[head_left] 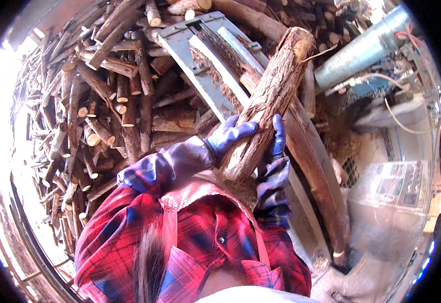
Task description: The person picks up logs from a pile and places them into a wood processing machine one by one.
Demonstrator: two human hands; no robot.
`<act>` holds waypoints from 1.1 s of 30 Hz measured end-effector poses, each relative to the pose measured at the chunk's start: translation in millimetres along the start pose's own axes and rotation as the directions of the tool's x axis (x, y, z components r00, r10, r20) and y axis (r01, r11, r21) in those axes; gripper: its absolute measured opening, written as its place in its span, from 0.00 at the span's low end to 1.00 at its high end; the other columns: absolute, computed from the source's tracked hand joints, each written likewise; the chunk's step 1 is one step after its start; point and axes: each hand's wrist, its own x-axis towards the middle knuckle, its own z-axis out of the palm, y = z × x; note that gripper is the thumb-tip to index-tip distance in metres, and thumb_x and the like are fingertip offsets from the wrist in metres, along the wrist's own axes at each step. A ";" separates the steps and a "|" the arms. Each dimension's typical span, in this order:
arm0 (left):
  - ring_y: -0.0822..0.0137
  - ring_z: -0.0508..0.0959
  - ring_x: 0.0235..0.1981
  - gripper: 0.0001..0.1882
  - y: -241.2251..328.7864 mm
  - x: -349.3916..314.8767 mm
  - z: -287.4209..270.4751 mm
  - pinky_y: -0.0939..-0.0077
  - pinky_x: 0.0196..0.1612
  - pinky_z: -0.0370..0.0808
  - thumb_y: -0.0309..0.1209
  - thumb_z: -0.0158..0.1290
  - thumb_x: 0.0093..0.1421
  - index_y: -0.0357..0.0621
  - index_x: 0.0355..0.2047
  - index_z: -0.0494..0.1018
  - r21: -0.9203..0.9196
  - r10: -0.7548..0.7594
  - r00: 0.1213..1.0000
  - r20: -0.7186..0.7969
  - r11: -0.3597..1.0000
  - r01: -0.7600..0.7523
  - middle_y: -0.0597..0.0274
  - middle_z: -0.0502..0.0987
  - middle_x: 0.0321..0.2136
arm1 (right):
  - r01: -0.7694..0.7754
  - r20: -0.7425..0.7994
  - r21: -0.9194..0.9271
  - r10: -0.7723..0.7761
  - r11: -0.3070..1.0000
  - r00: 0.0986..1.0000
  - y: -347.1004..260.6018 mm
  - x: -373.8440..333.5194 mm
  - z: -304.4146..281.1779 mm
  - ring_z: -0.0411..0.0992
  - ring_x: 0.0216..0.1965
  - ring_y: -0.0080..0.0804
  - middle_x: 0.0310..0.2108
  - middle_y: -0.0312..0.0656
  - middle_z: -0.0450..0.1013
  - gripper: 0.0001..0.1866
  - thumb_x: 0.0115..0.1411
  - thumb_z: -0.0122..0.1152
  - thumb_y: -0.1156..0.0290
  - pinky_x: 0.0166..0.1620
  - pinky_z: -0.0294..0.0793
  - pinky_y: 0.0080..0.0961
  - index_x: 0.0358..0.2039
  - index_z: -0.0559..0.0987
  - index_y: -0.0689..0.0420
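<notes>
A thick log (275, 83) with rough brown bark is held in front of my chest, tilted so that its far end points up and to the right. My left hand (230, 135), in a blue-purple glove, grips its left side with the thumb laid across the bark. On the opposite side my right hand (277, 139), gloved alike, is pressed to the log with its thumb up; most of its fingers are hidden behind the wood. Just right of my hands, a longer log (317, 174) lies lengthwise along a metal trough.
A grey-blue metal frame (190, 65) littered with bark scraps stands ahead. Cut branches and logs (99, 101) are heaped high on the left. To the right are a pale-blue metal cylinder (359, 48), a hose (399, 118) and a control box (399, 187).
</notes>
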 end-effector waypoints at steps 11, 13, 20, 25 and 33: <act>0.63 0.77 0.49 0.38 38.4 -74.6 -146.2 0.69 0.54 0.73 0.41 0.60 0.63 0.34 0.65 0.58 0.379 0.313 0.732 -0.606 0.922 -0.080 0.52 0.76 0.50 | 0.498 0.465 -0.765 -0.183 0.409 0.866 -123.9 265.0 81.8 0.78 0.44 0.32 0.45 0.44 0.78 0.34 0.52 0.74 0.54 0.49 0.79 0.29 0.53 0.76 0.64; 0.66 0.77 0.47 0.37 3.0 -109.2 -205.4 0.73 0.51 0.73 0.41 0.61 0.62 0.34 0.65 0.60 0.375 0.330 0.589 -0.738 0.926 -0.050 0.53 0.76 0.50 | 0.594 0.570 -0.774 -0.166 0.219 0.805 -113.2 295.2 118.3 0.78 0.44 0.34 0.44 0.46 0.79 0.31 0.53 0.74 0.56 0.50 0.78 0.31 0.50 0.78 0.65; 0.74 0.72 0.23 0.23 -87.4 -282.6 -320.6 0.76 0.25 0.68 0.49 0.61 0.57 0.37 0.34 0.76 0.197 0.130 0.344 -0.930 0.966 0.169 0.67 0.74 0.22 | 0.115 0.267 -0.743 -0.134 -0.659 0.954 -75.6 352.3 12.3 0.63 0.64 0.59 0.63 0.63 0.62 0.64 0.40 0.77 0.38 0.67 0.60 0.45 0.67 0.57 0.63; 0.55 0.76 0.26 0.09 -162.4 -393.1 -381.5 0.61 0.30 0.71 0.39 0.57 0.61 0.48 0.35 0.79 0.343 0.275 0.210 -0.938 0.811 0.474 0.55 0.77 0.25 | 0.301 0.375 -0.771 -0.017 -0.562 0.927 -98.8 332.8 -20.6 0.63 0.63 0.55 0.64 0.61 0.62 0.63 0.43 0.75 0.40 0.66 0.62 0.46 0.69 0.54 0.64; 0.42 0.80 0.40 0.16 -21.2 -401.6 -520.2 0.54 0.41 0.76 0.33 0.55 0.60 0.55 0.49 0.76 0.555 0.113 0.543 -0.832 0.213 0.804 0.43 0.80 0.35 | 0.259 0.651 -0.639 -0.329 -0.725 0.684 32.8 292.5 64.6 0.67 0.60 0.53 0.59 0.61 0.66 0.41 0.57 0.68 0.53 0.64 0.64 0.41 0.63 0.65 0.64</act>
